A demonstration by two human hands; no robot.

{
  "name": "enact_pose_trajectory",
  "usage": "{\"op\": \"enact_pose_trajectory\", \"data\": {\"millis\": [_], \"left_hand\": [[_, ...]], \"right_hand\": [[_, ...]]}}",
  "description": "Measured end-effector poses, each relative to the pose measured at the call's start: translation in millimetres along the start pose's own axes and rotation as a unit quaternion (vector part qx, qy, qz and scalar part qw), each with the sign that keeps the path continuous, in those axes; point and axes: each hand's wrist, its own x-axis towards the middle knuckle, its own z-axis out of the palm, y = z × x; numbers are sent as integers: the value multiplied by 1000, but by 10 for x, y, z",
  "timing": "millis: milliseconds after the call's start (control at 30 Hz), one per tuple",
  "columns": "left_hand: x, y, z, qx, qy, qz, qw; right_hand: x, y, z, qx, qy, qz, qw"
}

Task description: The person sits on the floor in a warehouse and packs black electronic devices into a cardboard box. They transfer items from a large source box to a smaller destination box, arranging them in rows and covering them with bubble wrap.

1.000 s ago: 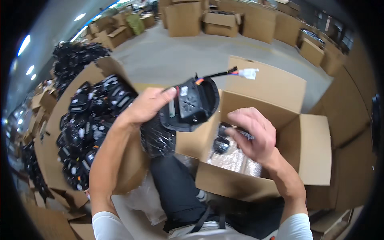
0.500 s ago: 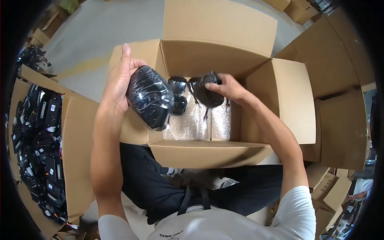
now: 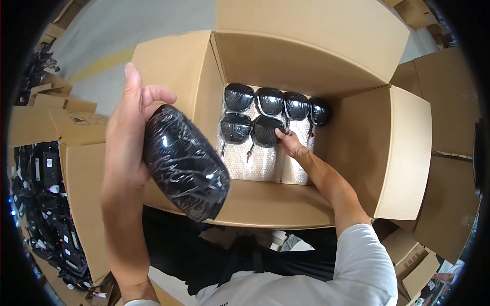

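Observation:
My left hand (image 3: 125,127) is closed around the back edge of a black car side mirror (image 3: 186,163) wrapped in clear film, raised over the box's left front side. Inside the open cardboard box (image 3: 357,137), my right hand (image 3: 292,143) grips the right edge of another wrapped mirror (image 3: 266,131). That one rests on the bubble wrap (image 3: 245,171), touching or close beside a similar mirror (image 3: 235,128) on its left. Behind them stands a row of several black mirrors, among them a far-left mirror (image 3: 239,97). Short cables with small plugs hang from some.
At left, an open carton (image 3: 84,214) is filled with black parts (image 3: 53,204) with cables. The box's far flap (image 3: 311,30) and right flap (image 3: 406,153) are folded outward. Large cardboard (image 3: 449,102) stands at right, smaller cartons (image 3: 413,265) at lower right.
My right hand has lowered its mirror into the near row on the bubble wrap. My left hand, with its mirror, has come nearer and lower. The view has shifted, showing more of the box.

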Motion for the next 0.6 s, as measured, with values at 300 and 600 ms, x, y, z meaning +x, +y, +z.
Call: {"op": "enact_pose_trajectory", "data": {"millis": [300,600], "left_hand": [[214,-266,208,-97,77,60,990],[125,-440,346,52,-16,28,998]], "right_hand": [[-1261,-1641,1758,-195,-204,-212,936],[-1564,-2265,1905,-177,-239,-58,953]]}}
